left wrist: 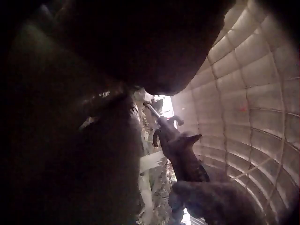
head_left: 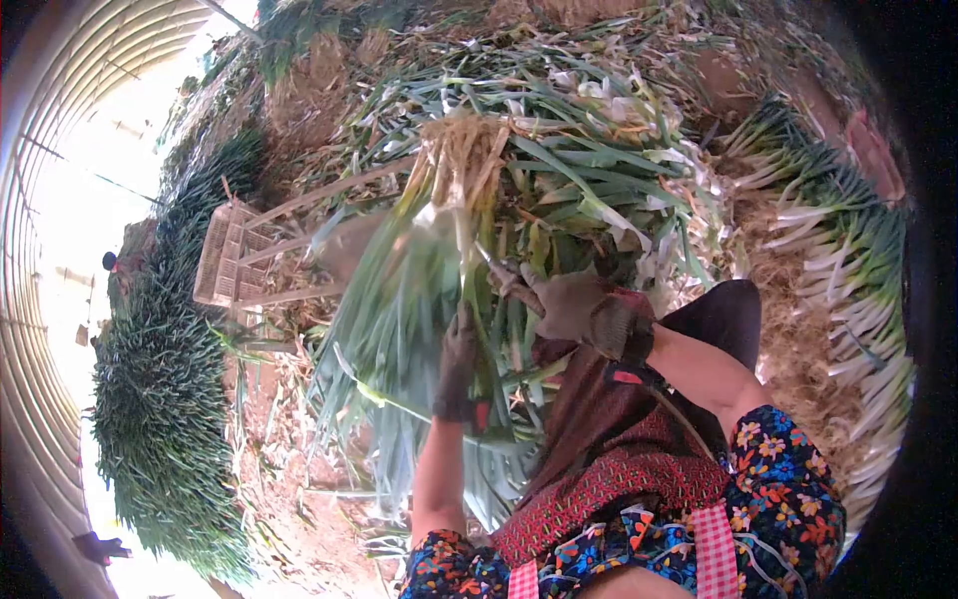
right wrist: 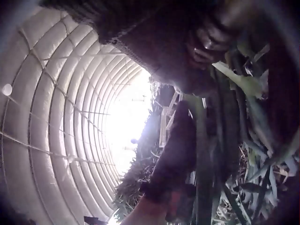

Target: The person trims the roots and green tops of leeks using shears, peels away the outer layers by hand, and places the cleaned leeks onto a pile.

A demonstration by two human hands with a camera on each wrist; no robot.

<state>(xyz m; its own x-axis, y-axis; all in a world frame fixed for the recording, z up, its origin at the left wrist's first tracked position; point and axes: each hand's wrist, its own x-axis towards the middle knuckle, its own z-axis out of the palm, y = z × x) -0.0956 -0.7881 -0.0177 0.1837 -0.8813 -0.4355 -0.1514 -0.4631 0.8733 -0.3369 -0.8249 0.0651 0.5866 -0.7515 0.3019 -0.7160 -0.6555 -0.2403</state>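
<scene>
In the head view, my gloved left hand [head_left: 459,354] grips a green onion [head_left: 463,235] by its leaves, with the pale stalk pointing away from me. Close to its right, my gloved right hand [head_left: 574,304] holds an air blow gun [head_left: 511,284], its metal nozzle angled toward the stalk. The left wrist view shows the blow gun [left wrist: 176,143] with its thin nozzle and a hook on top. Loose green leaves [head_left: 389,290], partly blurred, spread left of the hands. Tan roots [head_left: 464,145] fan out beyond the stalk. Dark shadow hides the left fingers in the left wrist view.
A wooden frame [head_left: 239,255] stands left of the leaves. Cleaned green onions [head_left: 828,260] lie in a row at right. A large pile of green onions [head_left: 165,399] is at far left. Peeled leaves and scraps [head_left: 589,170] cover the ground ahead. A hose [head_left: 689,429] crosses my lap.
</scene>
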